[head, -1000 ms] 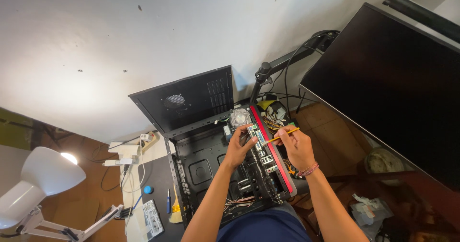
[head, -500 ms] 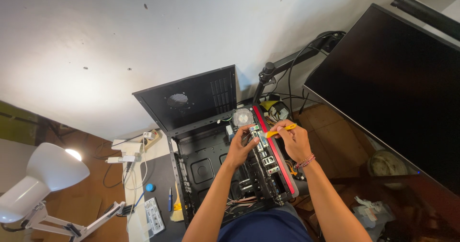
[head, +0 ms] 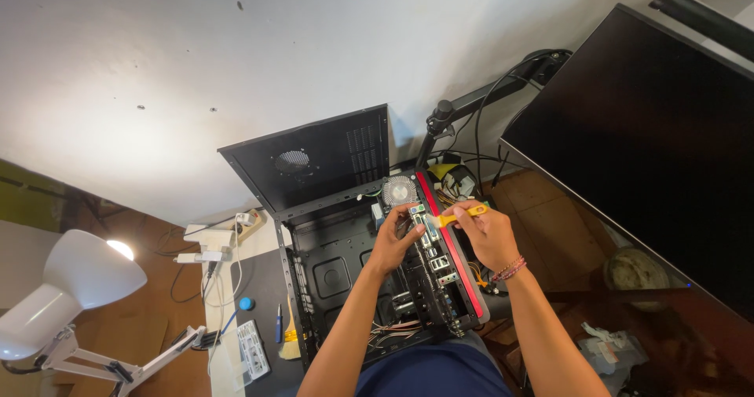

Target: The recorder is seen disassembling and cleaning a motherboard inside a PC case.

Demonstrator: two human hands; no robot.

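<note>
An open black computer case lies on the desk below me, its side panel propped up against the wall. My right hand grips a small brush with a yellow handle, its bristles touching the board near the round fan. My left hand rests on the parts inside the case, fingers curled over the board beside the brush tip. A red strip runs along the case's right edge.
A large dark monitor on an arm fills the right. A white desk lamp shines at the lower left. A power strip, a blue screwdriver, a second brush and a small blue cap lie left of the case.
My right hand has carried the brush up and left along the board toward the fan. The left hand has stayed on the parts inside the case.
</note>
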